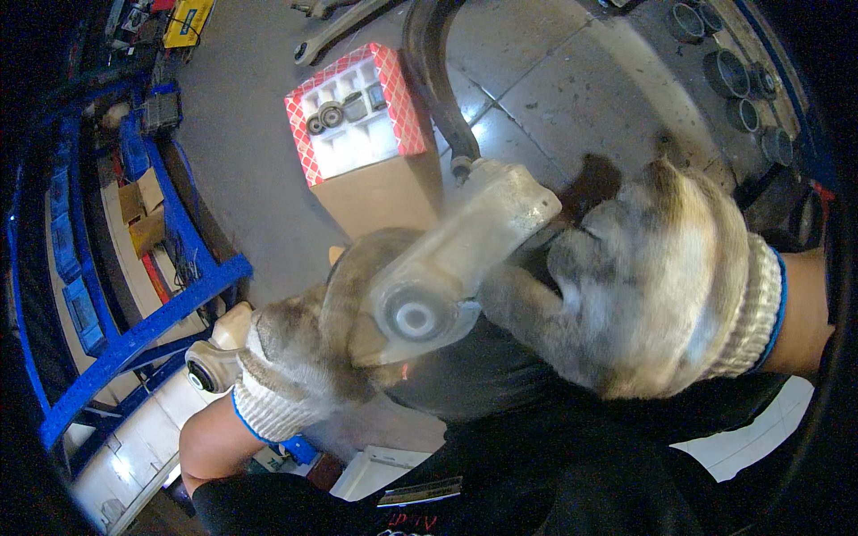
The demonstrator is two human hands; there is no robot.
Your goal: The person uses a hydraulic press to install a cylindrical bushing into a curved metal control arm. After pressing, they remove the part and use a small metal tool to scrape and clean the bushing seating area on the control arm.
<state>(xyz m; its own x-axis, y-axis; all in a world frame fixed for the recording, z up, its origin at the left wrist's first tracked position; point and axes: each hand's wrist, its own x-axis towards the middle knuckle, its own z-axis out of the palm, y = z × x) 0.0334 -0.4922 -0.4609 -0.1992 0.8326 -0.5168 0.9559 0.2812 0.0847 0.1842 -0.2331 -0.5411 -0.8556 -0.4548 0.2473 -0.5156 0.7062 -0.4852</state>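
A pale metal suspension control arm (465, 241) is held up in front of me, tilted up to the right, with a round bushing (414, 317) set in its wide part. My left hand (313, 335), in a dirty knitted glove, is closed around it from the left. Another bushing end (210, 366) sticks out beyond that hand. My right hand (648, 286), gloved too and blurred, is close against the right side of the arm. Its fingers are curled, with the thumb tip by the bushing; what lies between them is hidden.
Ahead on the floor stands an open red-and-white box (407, 112) with bushings in white foam. Beyond it lie a dark curved arm (438, 80) and another metal arm (349, 31). Blue shelving (147, 348) runs along the left. Metal rings (728, 73) stand at the far right.
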